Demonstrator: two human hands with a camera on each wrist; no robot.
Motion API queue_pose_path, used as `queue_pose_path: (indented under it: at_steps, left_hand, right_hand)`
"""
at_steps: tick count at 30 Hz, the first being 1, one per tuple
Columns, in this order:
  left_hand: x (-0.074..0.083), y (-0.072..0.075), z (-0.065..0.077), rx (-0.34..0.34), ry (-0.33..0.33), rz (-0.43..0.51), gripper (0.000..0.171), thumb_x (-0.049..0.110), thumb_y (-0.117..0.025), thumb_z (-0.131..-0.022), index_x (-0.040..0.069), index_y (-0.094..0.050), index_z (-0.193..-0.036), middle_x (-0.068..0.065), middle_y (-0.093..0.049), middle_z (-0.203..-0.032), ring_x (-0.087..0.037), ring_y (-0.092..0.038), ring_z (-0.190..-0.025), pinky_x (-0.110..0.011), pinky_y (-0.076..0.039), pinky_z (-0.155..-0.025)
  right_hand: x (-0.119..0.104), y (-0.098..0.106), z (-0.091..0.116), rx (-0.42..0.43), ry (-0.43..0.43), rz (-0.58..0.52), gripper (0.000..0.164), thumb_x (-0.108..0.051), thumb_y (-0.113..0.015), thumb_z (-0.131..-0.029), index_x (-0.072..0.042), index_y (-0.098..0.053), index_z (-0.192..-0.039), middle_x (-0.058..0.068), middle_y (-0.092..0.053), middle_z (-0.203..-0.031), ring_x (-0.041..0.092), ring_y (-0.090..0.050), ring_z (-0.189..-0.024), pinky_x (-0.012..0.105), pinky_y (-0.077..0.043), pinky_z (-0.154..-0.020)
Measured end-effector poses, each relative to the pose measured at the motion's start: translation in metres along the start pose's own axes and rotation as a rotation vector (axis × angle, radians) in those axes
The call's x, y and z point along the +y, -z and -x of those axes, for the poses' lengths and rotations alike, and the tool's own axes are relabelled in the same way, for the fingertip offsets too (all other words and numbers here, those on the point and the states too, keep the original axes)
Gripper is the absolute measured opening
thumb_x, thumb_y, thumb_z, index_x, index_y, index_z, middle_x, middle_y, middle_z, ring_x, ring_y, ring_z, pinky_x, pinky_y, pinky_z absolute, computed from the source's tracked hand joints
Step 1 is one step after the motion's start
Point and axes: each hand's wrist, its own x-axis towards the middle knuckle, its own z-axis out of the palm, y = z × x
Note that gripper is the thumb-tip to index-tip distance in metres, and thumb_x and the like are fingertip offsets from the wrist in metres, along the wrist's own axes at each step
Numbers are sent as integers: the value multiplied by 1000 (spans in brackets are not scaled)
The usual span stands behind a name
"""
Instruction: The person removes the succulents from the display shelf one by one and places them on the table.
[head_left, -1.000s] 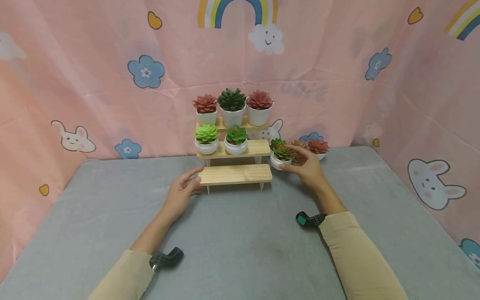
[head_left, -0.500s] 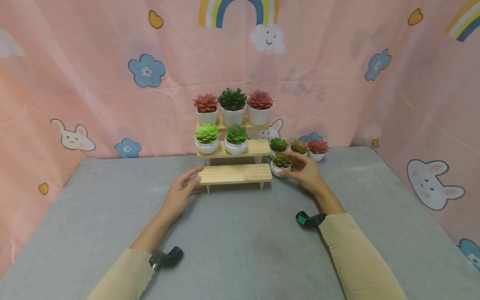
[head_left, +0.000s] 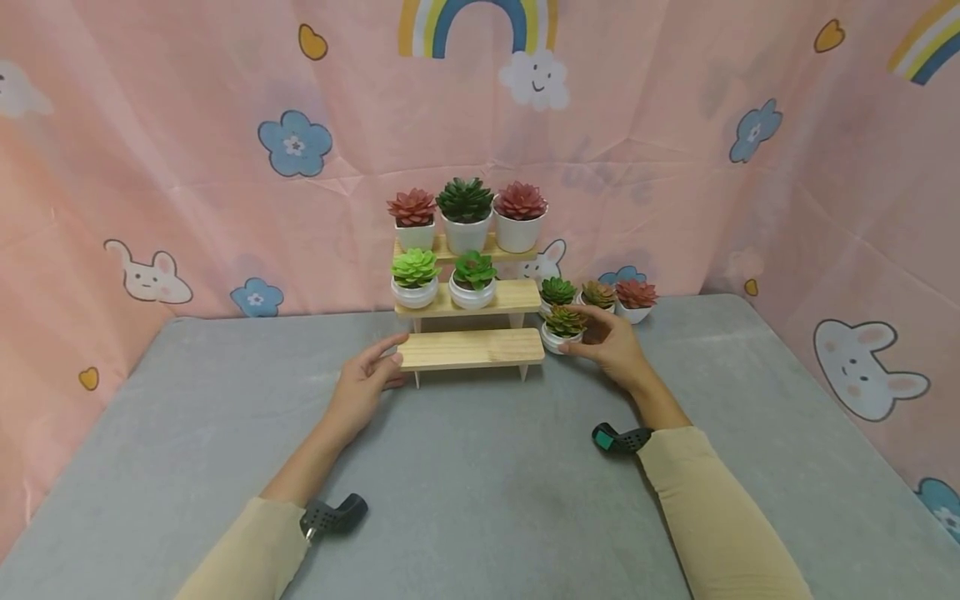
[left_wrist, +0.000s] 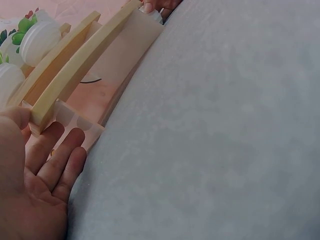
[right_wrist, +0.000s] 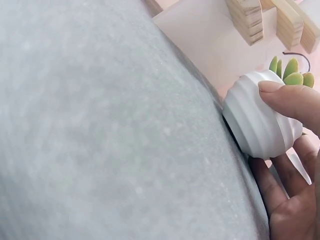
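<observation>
l hand (head_left: 356,390) loosely spread, touching btm shelf (head_left: 472,348); r hand (head_left: 613,346) pinching white succulent pot (right_wrist: 257,120) beside it.

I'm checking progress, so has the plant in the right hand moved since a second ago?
Yes: against the lowest shelf, the plant in the right hand has shifted slightly down the head picture.

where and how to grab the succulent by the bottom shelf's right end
Probably by opposite sides of its ridged white pot, from the right, as the right hand holds it. The round shape suits a thumb-and-finger pinch, whereas the leaves would likely give a looser hold. The bottom shelf is close on its left and another green succulent stands behind.
</observation>
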Motion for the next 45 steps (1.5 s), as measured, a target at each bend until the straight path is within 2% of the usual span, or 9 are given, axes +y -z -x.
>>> queue_pose_path:
  at_steps: [7, 12, 14, 20, 23, 27, 33, 40, 45]
  left_hand:
    - [1, 1, 1, 11, -4, 6, 41, 24, -52, -107, 12, -54, -146, -24, -64, -135, -33, -69, -113, -36, -62, -93]
    - [2, 2, 2, 8, 8, -23, 42, 27, -52, -107, 13, -53, -147, -23, -63, -138, -30, -69, -115, -35, -61, -94]
    - [3, 4, 3, 12, 6, -24, 42, 27, -52, -107, 13, -53, -147, -23, -63, -138, -31, -69, -115, -36, -61, -94]
    - [4, 7, 4, 13, 2, -28, 43, 28, -52, -107, 13, -53, -147, -24, -63, -137, -33, -70, -114, -35, -61, -94]
    - [4, 8, 4, 17, 2, -21, 43, 27, -52, -107, 12, -53, -147, -24, -63, -137, -31, -70, -113, -34, -62, -93]
    - [3, 8, 3, 20, 2, -28, 43, 28, -52, -107, 12, -53, -147, -24, -64, -135, -31, -71, -113, -34, -62, -93]
    - [-3, 4, -1, -2, 2, -21, 42, 28, -53, -107, 14, -53, -147, -23, -64, -135, -32, -70, -114, -33, -62, -92]
    - [-4, -2, 1, -2, -23, 10, 42, 25, -52, -107, 10, -53, -146, -27, -65, -132, -35, -71, -112, -35, -62, -93]
    - [-3, -1, 2, -4, -23, 15, 42, 25, -52, -107, 10, -53, -146, -26, -64, -133, -36, -70, -112, -36, -62, -94]
  right_hand:
    - [-7, -1, -2, -1, -21, -19, 59, 0, -82, -82, -2, -60, -137, -17, -66, -119, 3, -61, -82, 19, -54, -68]
    - [-14, -3, -2, 2, -32, 32, 60, -3, -83, -82, -4, -61, -138, 5, -65, -131, -1, -62, -97, 16, -55, -76]
    - [-18, -3, -3, -5, -26, 67, 61, -5, -83, -83, -6, -60, -139, 12, -61, -137, -1, -60, -107, 18, -54, -86]
    - [-29, -2, -10, 6, 43, 88, 56, -3, -80, -85, -3, -60, -137, 20, -59, -141, 25, -56, -130, 48, -46, -114]
    - [-40, -2, -14, 19, 84, 92, 54, -3, -80, -85, 0, -61, -136, 21, -60, -138, 36, -56, -131, 54, -45, -115]
    - [-62, -3, -16, 28, 128, 123, 51, -6, -80, -86, -2, -63, -134, 20, -63, -135, 31, -59, -128, 52, -46, -114]
    - [-99, -6, -11, -27, 159, 157, 50, -9, -80, -86, -8, -64, -134, 14, -63, -137, 39, -56, -126, 58, -43, -114]
    - [-131, -24, -16, -92, 269, 203, 50, -8, -82, -84, -10, -67, -131, 9, -63, -137, 24, -56, -130, 53, -47, -112]
    - [-148, -41, -30, -106, 353, 212, 51, -8, -82, -84, -9, -66, -132, 9, -63, -138, 25, -58, -129, 47, -48, -113]
